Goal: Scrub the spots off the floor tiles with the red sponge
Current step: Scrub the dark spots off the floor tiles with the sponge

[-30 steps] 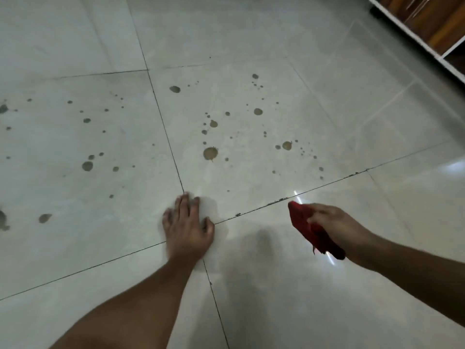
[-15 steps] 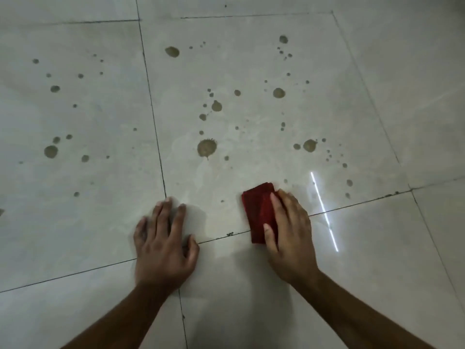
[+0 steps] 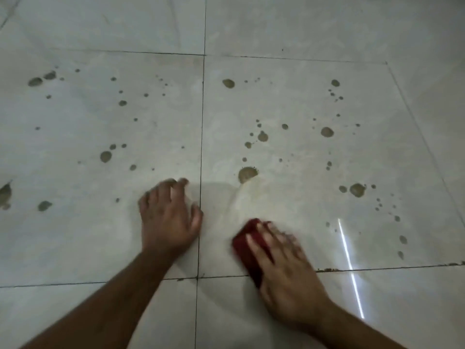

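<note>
My right hand (image 3: pixel 284 270) presses the red sponge (image 3: pixel 245 244) flat on the pale floor tile, fingers spread over it and blurred. A faint brownish smear runs from the sponge up to the largest brown spot (image 3: pixel 247 174). More brown spots dot this tile, one big one at the right (image 3: pixel 357 190) and another higher up (image 3: pixel 327 132). My left hand (image 3: pixel 169 217) rests palm down on the neighbouring left tile, fingers apart, beside the vertical grout line (image 3: pixel 200 147). That left tile carries several spots too (image 3: pixel 105 156).
Glossy pale tiles fill the whole view. A bright streak of reflected light (image 3: pixel 349 265) lies to the right of the sponge. Crumbly dirt sits in the horizontal grout line (image 3: pixel 327 269) at the right. Another large stain (image 3: pixel 5 195) shows at the left edge.
The right hand brought the sponge down onto the tile and rubbed it, leaving a smear below the largest spot. The view tilted down and shifted; the left hand stayed braced on the floor.
</note>
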